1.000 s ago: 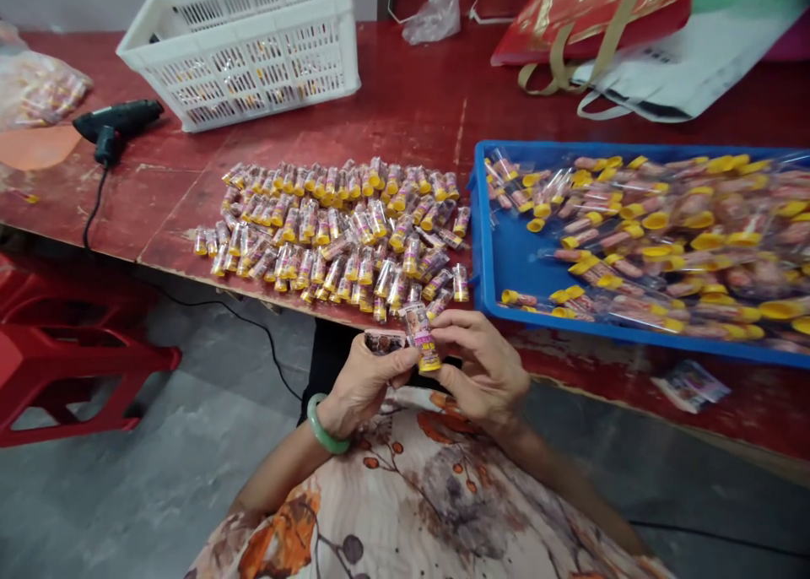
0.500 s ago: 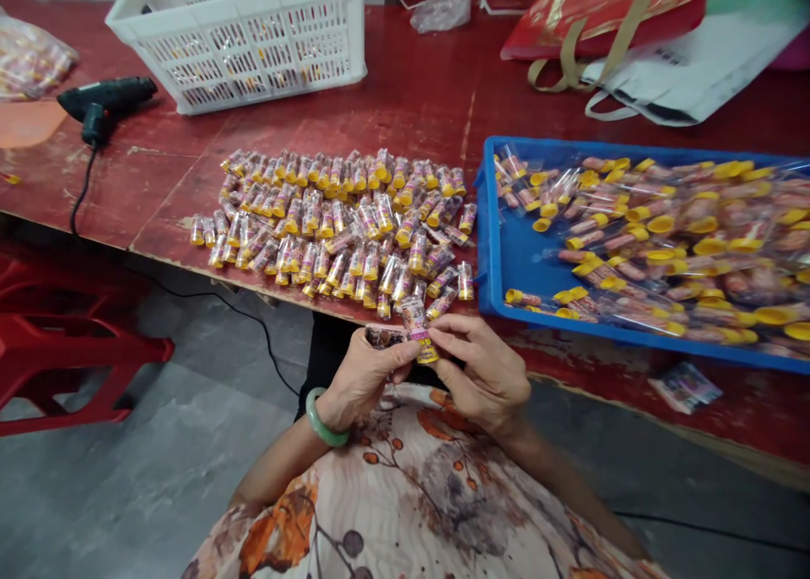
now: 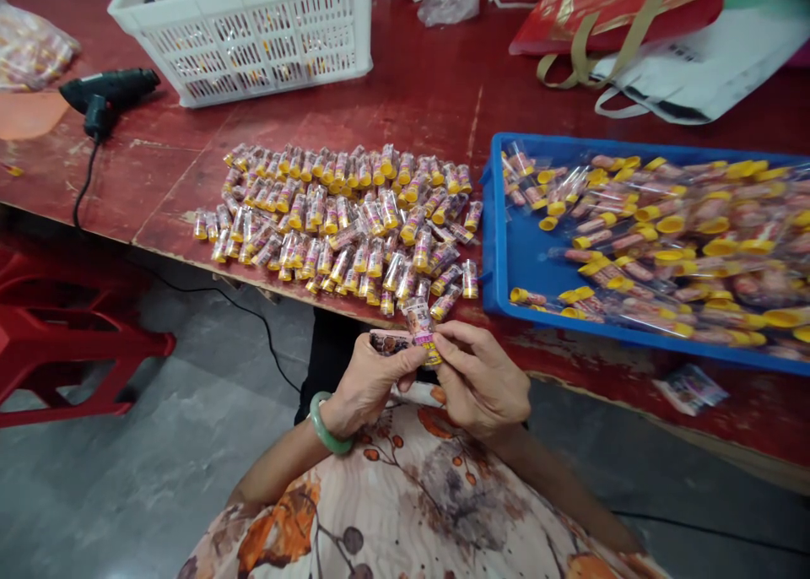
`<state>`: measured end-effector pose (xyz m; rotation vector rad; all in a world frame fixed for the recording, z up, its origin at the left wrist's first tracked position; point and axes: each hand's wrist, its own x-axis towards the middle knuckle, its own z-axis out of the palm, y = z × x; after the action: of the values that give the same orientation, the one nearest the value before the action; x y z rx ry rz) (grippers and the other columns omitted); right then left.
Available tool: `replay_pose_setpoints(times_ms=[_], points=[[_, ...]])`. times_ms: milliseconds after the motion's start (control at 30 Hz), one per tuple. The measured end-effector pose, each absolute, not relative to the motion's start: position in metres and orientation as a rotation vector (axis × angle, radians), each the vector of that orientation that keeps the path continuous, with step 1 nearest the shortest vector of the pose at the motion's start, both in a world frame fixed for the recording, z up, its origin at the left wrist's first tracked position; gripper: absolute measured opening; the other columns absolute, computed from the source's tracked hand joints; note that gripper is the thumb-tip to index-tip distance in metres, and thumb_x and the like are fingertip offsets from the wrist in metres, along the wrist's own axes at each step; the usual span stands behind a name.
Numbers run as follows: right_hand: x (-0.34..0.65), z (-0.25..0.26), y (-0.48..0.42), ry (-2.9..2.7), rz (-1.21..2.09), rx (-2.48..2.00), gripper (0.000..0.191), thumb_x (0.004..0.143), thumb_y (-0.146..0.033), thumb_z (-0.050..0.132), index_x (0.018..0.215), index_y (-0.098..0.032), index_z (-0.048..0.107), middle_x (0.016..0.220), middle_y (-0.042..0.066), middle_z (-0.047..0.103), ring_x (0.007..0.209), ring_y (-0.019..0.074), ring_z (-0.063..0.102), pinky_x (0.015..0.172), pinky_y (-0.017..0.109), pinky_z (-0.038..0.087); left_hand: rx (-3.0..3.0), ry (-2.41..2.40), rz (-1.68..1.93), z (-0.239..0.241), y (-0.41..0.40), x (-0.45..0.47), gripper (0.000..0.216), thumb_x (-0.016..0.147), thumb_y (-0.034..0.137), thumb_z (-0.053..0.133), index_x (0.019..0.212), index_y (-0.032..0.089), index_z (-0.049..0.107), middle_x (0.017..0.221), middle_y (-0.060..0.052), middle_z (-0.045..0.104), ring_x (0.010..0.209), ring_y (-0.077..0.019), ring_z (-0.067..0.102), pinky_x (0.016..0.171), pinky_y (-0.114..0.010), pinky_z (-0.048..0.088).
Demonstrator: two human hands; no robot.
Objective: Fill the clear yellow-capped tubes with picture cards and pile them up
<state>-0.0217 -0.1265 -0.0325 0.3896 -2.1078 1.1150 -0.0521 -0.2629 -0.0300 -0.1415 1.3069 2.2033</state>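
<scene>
Just off the table's front edge, my left hand [image 3: 373,375] and my right hand [image 3: 484,381] meet at a small printed tube [image 3: 418,319] with a yellow end. My left thumb presses across its lower part. The right thumb and fingertips pinch it from the other side, near the yellow end. Tucked in my left hand is also a flat dark printed stack [image 3: 387,341], perhaps labels, mostly hidden by the fingers. Right beyond the hands lie many similar yellow-ended tubes [image 3: 332,216] in rough rows.
To the right, a blue tray [image 3: 497,250] holds many clear-wrapped yellow-ended pieces. A white slotted crate [image 3: 278,47] stands at the back, with a dark heat gun [image 3: 107,94] left of it. Bags [image 3: 689,73] lie at the back right; a red stool [image 3: 82,351] stands left.
The whole view has shifted slightly. Both hands keep their hold on the tube, with barely any finger movement.
</scene>
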Motion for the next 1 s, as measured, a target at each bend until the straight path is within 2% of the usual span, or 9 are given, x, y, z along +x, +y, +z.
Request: replay_pose_setpoints(times_ms=[400, 567, 667, 767, 1000], points=[[-0.023, -0.042, -0.128, -2.144, 1.052, 0.43, 0.044, 0.081, 0.0, 0.057, 0.118, -0.022, 0.064, 0.107, 0.011, 0.064, 0.085, 0.0171, 0.065, 0.065, 0.027, 0.054, -0.185, 1.301, 2.22, -0.033, -0.264, -0.051, 0.04, 0.066, 0.043, 0.081, 0.057, 0.014, 0.055, 0.047, 0.005, 0.042, 0.041, -0.0038, 0.032, 0.043, -0.023, 0.021], [-0.036, -0.031, -0.123, -2.193, 1.099, 0.528, 0.04, 0.079, -0.002, 0.059, 0.115, -0.018, 0.062, 0.105, 0.012, 0.063, 0.094, 0.0206, 0.064, 0.075, 0.033, 0.056, -0.21, 1.264, 2.235, -0.029, -0.27, -0.061, 0.038, 0.065, 0.041, 0.081, 0.06, 0.014, 0.056, 0.049, 0.006, 0.042, 0.042, -0.0041, 0.031, 0.043, -0.022, 0.021], [-0.045, -0.019, -0.118, -2.33, 1.053, 0.617, 0.051, 0.079, -0.012, 0.063, 0.129, -0.016, 0.053, 0.124, 0.017, 0.056, 0.113, 0.0276, 0.058, 0.088, 0.042, 0.054, -0.158, 1.294, 2.219, -0.032, -0.276, -0.065, 0.038, 0.068, 0.041, 0.079, 0.06, 0.014, 0.054, 0.049, 0.005, 0.042, 0.042, -0.0045, 0.031, 0.043, -0.023, 0.021], [-0.051, -0.01, -0.114, -2.501, 0.881, 0.81, 0.064, 0.079, -0.019, 0.064, 0.139, -0.012, 0.041, 0.139, 0.021, 0.046, 0.128, 0.0341, 0.046, 0.102, 0.053, 0.044, -0.065, 1.369, 2.163, -0.036, -0.283, -0.067, 0.039, 0.072, 0.042, 0.076, 0.058, 0.014, 0.052, 0.046, 0.005, 0.042, 0.042, -0.0051, 0.033, 0.044, -0.023, 0.021], [-0.065, 0.002, -0.118, -2.593, 0.572, 0.982, 0.063, 0.079, -0.016, 0.057, 0.139, -0.012, 0.04, 0.138, 0.02, 0.046, 0.126, 0.0339, 0.046, 0.101, 0.054, 0.042, 0.11, 1.459, 2.085, -0.034, -0.299, -0.078, 0.04, 0.069, 0.048, 0.077, 0.062, 0.014, 0.056, 0.05, 0.005, 0.043, 0.043, -0.0053, 0.033, 0.044, -0.023, 0.023]])
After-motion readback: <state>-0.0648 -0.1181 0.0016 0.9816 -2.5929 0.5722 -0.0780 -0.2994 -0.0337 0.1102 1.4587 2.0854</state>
